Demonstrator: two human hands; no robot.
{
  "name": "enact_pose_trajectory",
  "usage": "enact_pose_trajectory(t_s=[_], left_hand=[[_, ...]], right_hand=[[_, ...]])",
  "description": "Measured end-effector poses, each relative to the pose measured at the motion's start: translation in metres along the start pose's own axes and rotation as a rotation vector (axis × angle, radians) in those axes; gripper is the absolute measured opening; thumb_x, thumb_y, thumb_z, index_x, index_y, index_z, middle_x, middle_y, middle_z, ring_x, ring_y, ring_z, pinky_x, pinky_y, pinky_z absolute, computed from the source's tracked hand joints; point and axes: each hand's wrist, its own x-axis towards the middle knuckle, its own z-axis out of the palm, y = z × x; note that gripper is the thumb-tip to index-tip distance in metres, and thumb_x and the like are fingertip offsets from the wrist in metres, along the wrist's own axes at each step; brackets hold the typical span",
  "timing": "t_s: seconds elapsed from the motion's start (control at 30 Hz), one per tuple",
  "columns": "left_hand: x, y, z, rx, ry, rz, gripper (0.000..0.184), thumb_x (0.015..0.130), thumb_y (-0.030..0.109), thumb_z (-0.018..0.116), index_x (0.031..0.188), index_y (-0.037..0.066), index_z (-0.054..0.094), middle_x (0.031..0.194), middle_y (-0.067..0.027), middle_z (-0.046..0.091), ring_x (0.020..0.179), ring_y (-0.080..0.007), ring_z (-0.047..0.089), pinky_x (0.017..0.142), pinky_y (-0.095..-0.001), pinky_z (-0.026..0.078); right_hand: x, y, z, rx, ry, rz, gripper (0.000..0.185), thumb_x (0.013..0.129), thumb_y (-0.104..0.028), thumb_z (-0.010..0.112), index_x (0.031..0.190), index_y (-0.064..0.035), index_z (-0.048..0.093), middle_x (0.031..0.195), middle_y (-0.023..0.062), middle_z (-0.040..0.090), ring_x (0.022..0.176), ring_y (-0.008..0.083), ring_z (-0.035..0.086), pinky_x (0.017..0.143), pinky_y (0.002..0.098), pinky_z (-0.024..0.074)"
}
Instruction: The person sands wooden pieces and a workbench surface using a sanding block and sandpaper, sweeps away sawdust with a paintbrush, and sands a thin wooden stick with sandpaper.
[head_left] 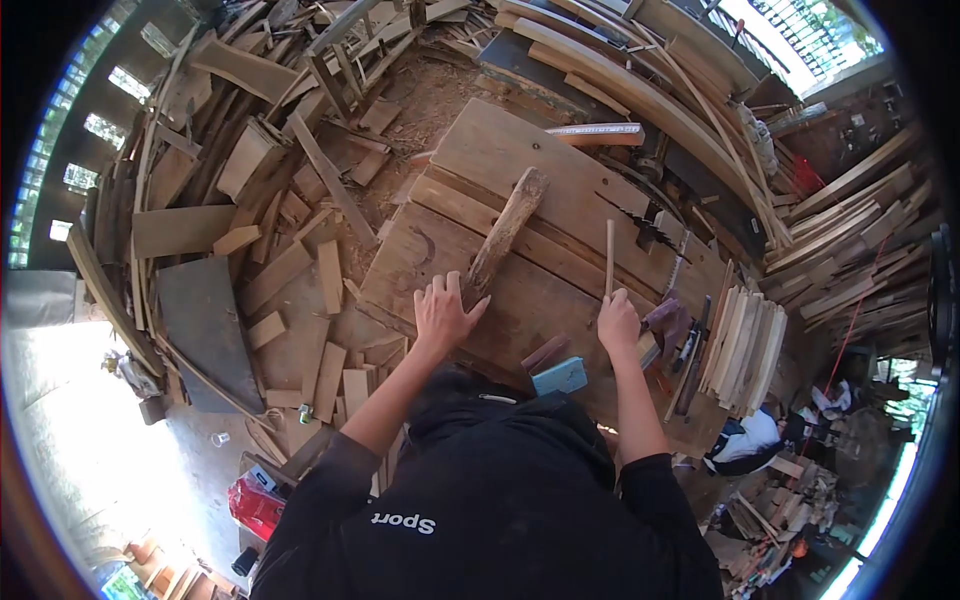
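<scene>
On the wooden workbench [548,300] lies a rough, dark-edged piece of wood [508,228], set at a slant. My left hand [447,312] rests at its near end with the fingers spread; whether it presses on the wood is hard to see. The fingers of my right hand [619,322] are wrapped round the lower end of a thin wooden stick [610,250], which points away from me. Between the hands, near the bench's front edge, are a light-blue block-shaped item [558,376] and a dark-red flat piece [545,352].
Right of my right hand lie crumpled dark-red material [670,320], dark long tools [692,370] and stacked wood strips [745,340]. A toothed blade [650,226] sits along the bench's far right. Offcuts [330,275] cover the floor at left; long boards [640,85] lie behind.
</scene>
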Motion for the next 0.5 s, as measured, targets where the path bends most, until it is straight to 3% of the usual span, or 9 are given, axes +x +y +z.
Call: enact_pose_trajectory(t_s=[0.13, 0.23, 0.33, 0.37, 0.5], left_hand=[[0.008, -0.012, 0.007, -0.121, 0.018, 0.091, 0.067, 0.085, 0.053, 0.075, 0.131, 0.008, 0.056, 0.111, -0.0141, 0.059, 0.110, -0.0324, 0.059, 0.090, -0.0468, 0.043], [0.006, -0.013, 0.012, -0.158, 0.025, 0.078, 0.066, 0.084, 0.050, 0.076, 0.132, 0.010, 0.056, 0.112, -0.0138, 0.058, 0.111, -0.0329, 0.057, 0.092, -0.0466, 0.043], [0.005, -0.015, 0.012, -0.167, 0.031, 0.067, 0.065, 0.083, 0.050, 0.077, 0.132, 0.012, 0.057, 0.114, -0.0135, 0.058, 0.112, -0.0329, 0.056, 0.093, -0.0460, 0.043], [0.005, -0.017, 0.011, -0.174, 0.023, 0.063, 0.065, 0.083, 0.050, 0.077, 0.132, 0.012, 0.057, 0.115, -0.0136, 0.058, 0.112, -0.0330, 0.056, 0.094, -0.0461, 0.043], [0.002, -0.012, 0.009, -0.208, 0.012, 0.026, 0.065, 0.084, 0.050, 0.076, 0.133, 0.011, 0.057, 0.116, -0.0140, 0.058, 0.113, -0.0331, 0.056, 0.094, -0.0464, 0.043]], right_hand=[[-0.008, -0.035, -0.023, 0.413, 0.146, -0.155, 0.025, 0.104, -0.028, 0.056, 0.115, -0.0057, 0.052, 0.089, 0.0250, 0.069, 0.085, 0.0456, 0.069, 0.070, 0.0577, 0.0516], [-0.037, -0.090, -0.040, 0.456, 0.179, -0.256, 0.022, 0.105, -0.025, 0.057, 0.109, -0.0035, 0.055, 0.086, 0.0256, 0.068, 0.084, 0.0460, 0.067, 0.070, 0.0572, 0.0491], [-0.034, -0.105, -0.034, 0.274, -0.016, -0.417, 0.022, 0.105, -0.022, 0.056, 0.099, -0.0009, 0.057, 0.085, 0.0254, 0.066, 0.085, 0.0470, 0.065, 0.071, 0.0532, 0.0504], [-0.033, -0.109, -0.038, 0.313, -0.062, -0.322, 0.026, 0.105, -0.021, 0.055, 0.093, 0.0010, 0.058, 0.087, 0.0262, 0.066, 0.087, 0.0466, 0.065, 0.072, 0.0503, 0.0510], [-0.027, -0.136, -0.064, 0.443, 0.141, -0.446, 0.025, 0.106, -0.022, 0.054, 0.095, 0.0002, 0.058, 0.089, 0.0267, 0.067, 0.084, 0.0465, 0.066, 0.070, 0.0532, 0.0510]])
